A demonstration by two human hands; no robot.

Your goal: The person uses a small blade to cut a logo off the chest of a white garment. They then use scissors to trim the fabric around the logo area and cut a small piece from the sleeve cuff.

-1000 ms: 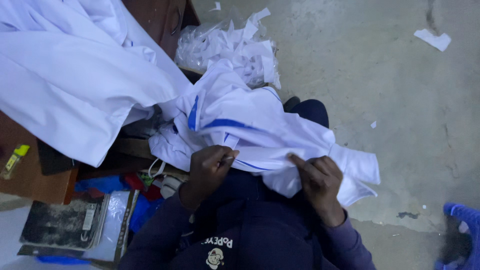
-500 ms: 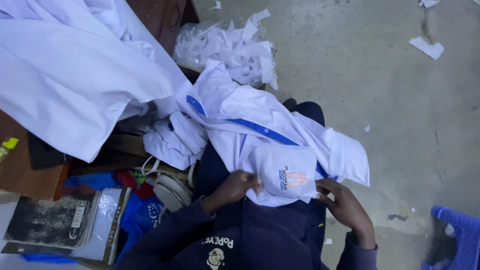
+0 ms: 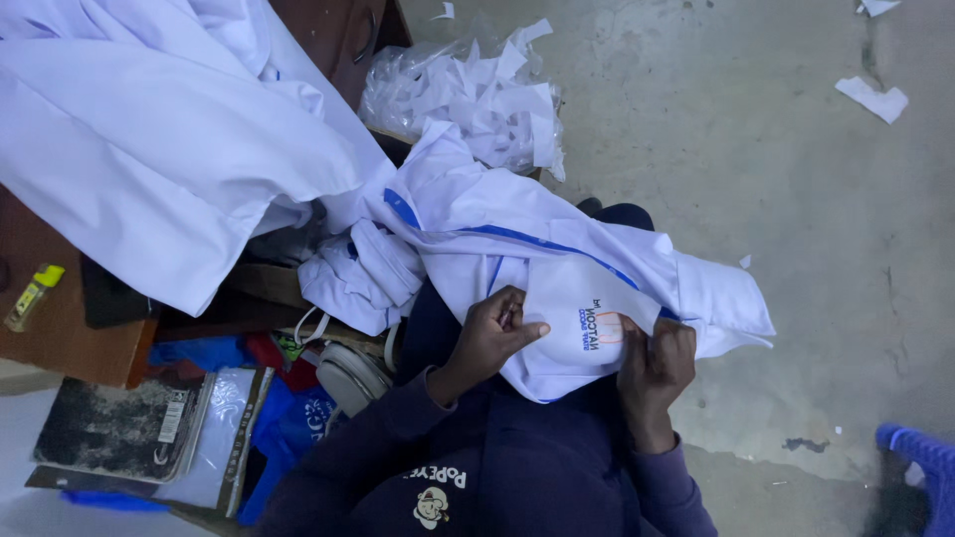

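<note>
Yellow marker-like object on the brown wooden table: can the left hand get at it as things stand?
Probably not easily: the left hand grips the white blue-trimmed garment, and the yellow object lies far off.

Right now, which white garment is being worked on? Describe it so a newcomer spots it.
Below the white heap on the wooden table, one white garment drapes over the person's lap. Both hands, left hand and right hand, pinch it; only it shows blue trim and a printed chest patch.

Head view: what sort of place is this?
Likely a small garment or tailoring workshop: both hands, left hand and right hand, hold a white garment, more white cloth is heaped alongside, and a bag of offcuts sits on the concrete floor.
</note>
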